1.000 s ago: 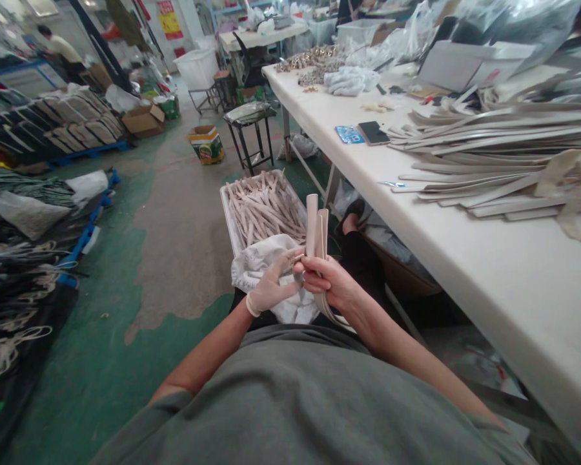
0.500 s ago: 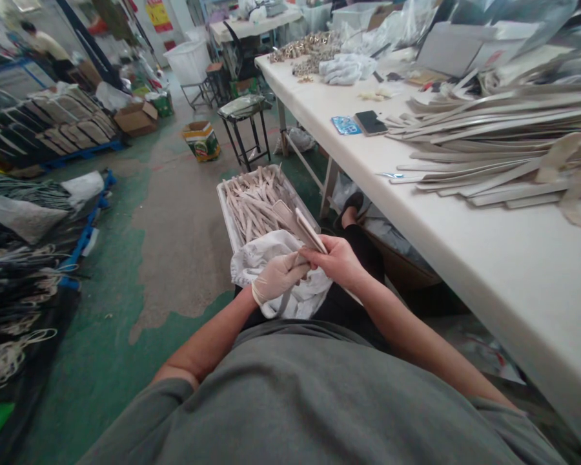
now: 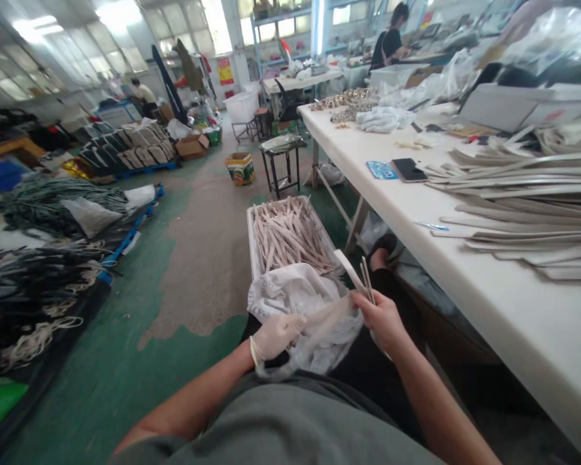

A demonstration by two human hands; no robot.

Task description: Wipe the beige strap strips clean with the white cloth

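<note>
My left hand [image 3: 275,336], in a thin pale glove, is closed on one end of a thin beige strip [image 3: 328,312]. The strip stretches, blurred, over to my bare right hand [image 3: 381,318]. Those fingers are wrapped round pale, leather-like straps [image 3: 351,271], whose ends stick up past the thumb. Below both hands a white plastic bag [image 3: 290,284] lies crumpled across my lap. Just beyond it stands a white crate [image 3: 250,248] full of narrow, pinkish-beige strips [image 3: 293,232].
On my right runs a long white table [image 3: 397,226] with piled pale straps [image 3: 523,213], a dark phone [image 3: 409,170] and white gloves [image 3: 385,119]. A stool [image 3: 281,145] and a carton [image 3: 240,169] stand ahead. Bundled cords [image 3: 43,278] lie at left. A person [image 3: 391,42] works at the back.
My hands have drawn apart, the right one moving right with the straps, and the beige strip now spans between them. The view has tilted up, showing more of the room.
</note>
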